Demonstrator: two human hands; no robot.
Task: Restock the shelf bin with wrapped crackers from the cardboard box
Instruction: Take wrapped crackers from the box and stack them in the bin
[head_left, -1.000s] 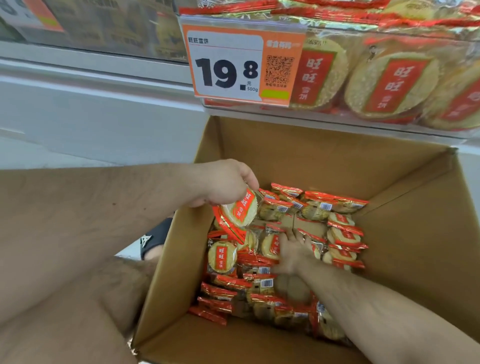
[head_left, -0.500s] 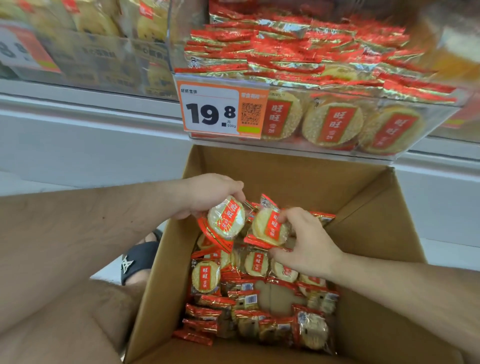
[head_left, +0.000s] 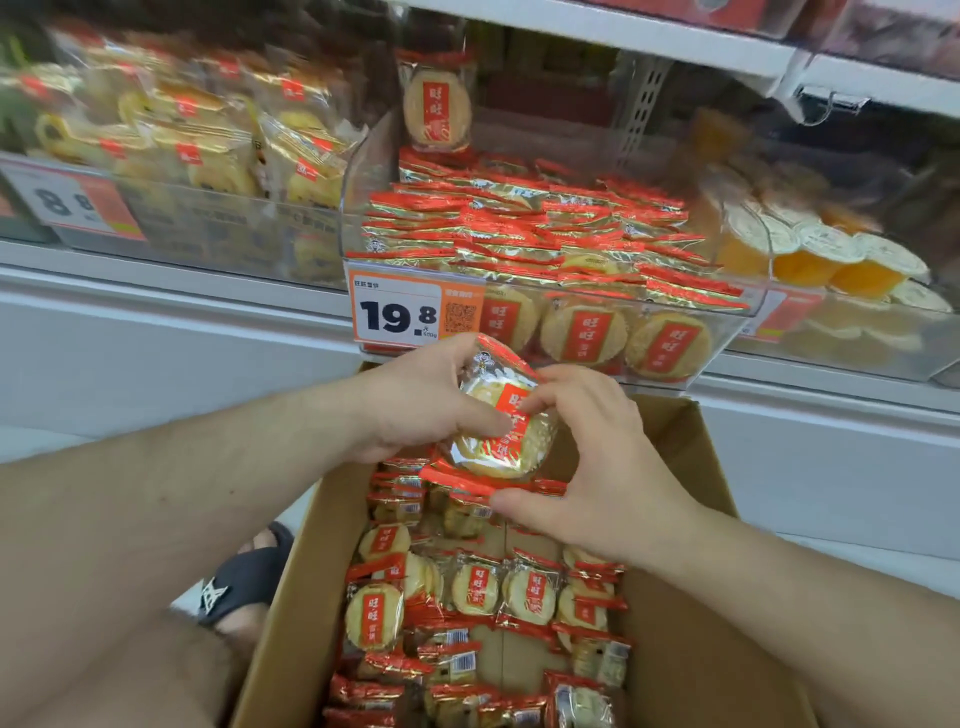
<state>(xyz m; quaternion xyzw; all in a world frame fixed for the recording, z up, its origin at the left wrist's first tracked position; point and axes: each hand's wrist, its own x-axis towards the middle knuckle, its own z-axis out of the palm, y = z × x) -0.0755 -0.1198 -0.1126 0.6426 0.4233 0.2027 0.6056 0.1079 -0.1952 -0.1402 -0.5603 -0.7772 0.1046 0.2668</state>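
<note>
A small stack of wrapped crackers (head_left: 496, 439), round and pale with red labels, is held above the open cardboard box (head_left: 691, 649). My left hand (head_left: 415, 400) grips the stack from the left, thumb across the front. My right hand (head_left: 597, 457) pinches it from the right, fingertips on the top packet and thumb under the bottom edge. Several more packets (head_left: 467, 597) lie loose in the box. Just above the hands, the clear shelf bin (head_left: 727, 332) with the orange 19.8 price tag (head_left: 402, 312) is nearly full of the same red-edged packets.
A bin of yellow wrapped snacks (head_left: 208, 145) sits to the left, and a bin of orange jelly cups (head_left: 831, 260) to the right. One cracker packet (head_left: 436, 104) stands upright behind the target bin. A foot in a black sandal (head_left: 244, 577) is left of the box.
Both hands have risen out of the box and come together, joining their packets into one stack just below the bin's price tag. The view has tilted up toward the shelf.
</note>
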